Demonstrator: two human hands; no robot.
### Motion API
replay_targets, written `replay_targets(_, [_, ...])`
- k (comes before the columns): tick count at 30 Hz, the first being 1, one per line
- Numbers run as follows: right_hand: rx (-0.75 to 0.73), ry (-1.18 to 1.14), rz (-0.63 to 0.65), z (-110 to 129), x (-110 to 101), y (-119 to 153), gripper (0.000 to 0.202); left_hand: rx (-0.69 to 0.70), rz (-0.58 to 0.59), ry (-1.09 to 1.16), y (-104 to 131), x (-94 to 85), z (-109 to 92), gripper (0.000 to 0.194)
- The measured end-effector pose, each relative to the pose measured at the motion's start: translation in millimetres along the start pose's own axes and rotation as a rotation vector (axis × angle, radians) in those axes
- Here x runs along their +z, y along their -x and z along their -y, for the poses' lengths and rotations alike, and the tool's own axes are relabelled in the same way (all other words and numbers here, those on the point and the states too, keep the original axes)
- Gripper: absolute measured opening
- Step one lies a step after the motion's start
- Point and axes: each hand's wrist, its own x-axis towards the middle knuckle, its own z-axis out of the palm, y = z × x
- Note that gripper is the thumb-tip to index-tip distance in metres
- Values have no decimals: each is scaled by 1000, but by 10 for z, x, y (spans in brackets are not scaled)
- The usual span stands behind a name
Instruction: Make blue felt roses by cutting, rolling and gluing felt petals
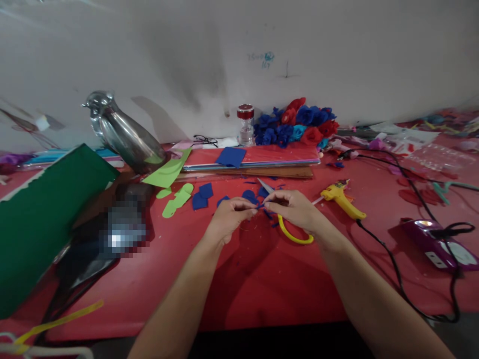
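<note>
Both hands meet above the red table [258,289], fingertips pinched together. Between them is a small blue paper piece [260,206]; its exact shape is hard to make out. My left hand [230,217] grips its left end and my right hand [294,209] its right end. Beneath my right hand lie scissors [294,234] with yellow handles, blades pointing away to the left. Blue paper cut-outs [202,196] and small blue scraps lie around my hands. Left of these are light green rounded cut-outs [177,199].
A yellow glue gun [342,199] lies to the right, its cord near a purple power strip [437,244]. Behind are stacked sheets [254,160], a red-lidded jar [246,124] and blue and red paper flowers [299,119]. A metal jug [125,132] and green board [48,224] stand left.
</note>
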Motion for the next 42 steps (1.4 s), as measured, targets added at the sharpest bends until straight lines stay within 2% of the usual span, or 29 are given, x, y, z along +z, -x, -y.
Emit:
replay_targets(8, [-36, 14, 8, -7, -14, -6, 21, 10, -28, -35, 0, -1, -8, 9])
replay_targets(19, [-49, -41, -48, 8, -7, -7, 17, -22, -45, 27, 14, -1, -9, 10])
replay_targets(27, [-154, -17, -118, -21, 14, -25, 12, -17, 33, 9, 25, 12, -21, 9])
replay_targets(33, [-193, -30, -159, -65, 39, -45, 12, 11, -23, -37, 17, 51, -5, 9])
replay_targets(39, [-199, -113, -245, -117, 41, -68, 19, -28, -113, 84, 23, 102, 8, 11])
replay_targets(42, [-161, -132, -213, -107, 68, -60, 15, -6, -154, 141, 25, 122, 8, 12])
